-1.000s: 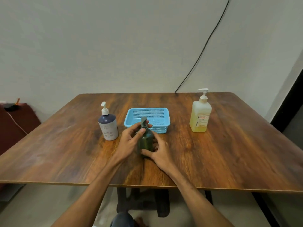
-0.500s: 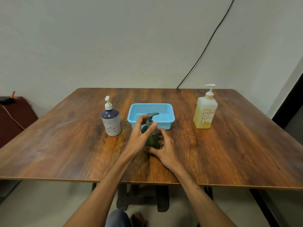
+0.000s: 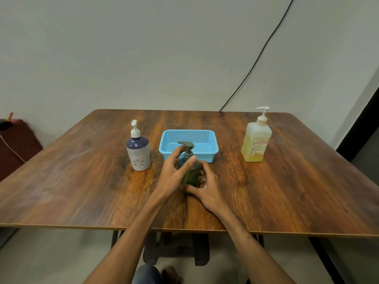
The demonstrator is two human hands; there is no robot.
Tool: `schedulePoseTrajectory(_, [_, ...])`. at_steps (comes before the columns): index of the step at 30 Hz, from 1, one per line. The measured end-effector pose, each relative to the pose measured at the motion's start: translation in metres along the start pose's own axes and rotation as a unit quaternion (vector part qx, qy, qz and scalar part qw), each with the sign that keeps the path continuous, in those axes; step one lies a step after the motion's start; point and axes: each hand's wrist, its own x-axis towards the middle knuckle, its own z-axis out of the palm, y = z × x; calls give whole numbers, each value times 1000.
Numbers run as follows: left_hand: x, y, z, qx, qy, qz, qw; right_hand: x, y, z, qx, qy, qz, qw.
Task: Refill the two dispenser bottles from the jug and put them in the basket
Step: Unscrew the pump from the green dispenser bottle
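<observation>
You're in a plain indoor room, home or office unclear. Your wood-grain table (image 3: 82, 191) stands against a bare pale wall (image 3: 143, 58) with a black cable (image 3: 256, 60) running up it.

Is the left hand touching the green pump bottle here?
Touching. The head view shows the left hand gripping the neck of the green pump bottle, thumb and fingers around it.

The left hand (image 3: 174, 173) and right hand (image 3: 209, 187) grip a dark green bottle (image 3: 192, 175) just in front of the blue basket (image 3: 188, 131). A navy-and-white dispenser (image 3: 138, 154) stands left of the basket, a yellow jug (image 3: 256, 140) right of it.
</observation>
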Motion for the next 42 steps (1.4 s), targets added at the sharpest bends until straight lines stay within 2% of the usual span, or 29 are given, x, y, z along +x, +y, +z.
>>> schedulePoseTrajectory(3, [-4, -2, -7, -27, -13, 20, 999, 1, 2, -1, 7, -1, -4, 1000])
schedulePoseTrajectory(9, [2, -3, -6, 41, 107, 44, 992, 1, -1, 0, -5, 3, 3, 1000])
schedulePoseTrajectory(11, [4, -4, -6, 48, 92, 38, 994, 0, -2, 0, -9, 5, 4, 1000])
schedulePoseTrajectory(14, [-1, -6, -6, 13, 22, -1, 1000, 0, 0, 0, -3, 8, 2, 1000])
schedulePoseTrajectory(16, [-4, -11, -9, -9, -8, 1, 1000, 1, 2, 0, 1, 6, 1, 1000])
schedulePoseTrajectory(18, [-5, -12, -10, -4, 1, 28, 1000, 1, 4, 0, 0, 5, -1, 1000])
schedulePoseTrajectory(23, [1, -9, -6, 33, 92, 56, 994, 0, 1, 0, -4, 13, 0, 1000])
schedulePoseTrajectory(25, [1, -10, -5, 47, 82, 44, 995, 1, 1, -1, -6, 12, 0, 1000])
schedulePoseTrajectory(28, [-1, -8, -4, 9, 19, 7, 1000, 1, 3, 0, 3, 12, -3, 1000])
schedulePoseTrajectory(30, [-1, -8, -5, 5, -8, 18, 1000, 2, 6, 0, 8, 11, -3, 1000])
schedulePoseTrajectory(32, [-1, -6, -3, 15, 3, 35, 999, 3, 7, 0, 9, 9, -5, 1000])
schedulePoseTrajectory(37, [3, -4, 4, 41, 88, 30, 995, 2, 6, -1, 1, 14, -3, 1000])
schedulePoseTrajectory(39, [2, -5, 3, 43, 74, 11, 996, 2, 6, -1, -9, 17, -7, 1000])
schedulePoseTrajectory(42, [-3, -10, 2, -11, 20, -15, 1000, 2, 8, -1, -2, 14, -7, 1000])
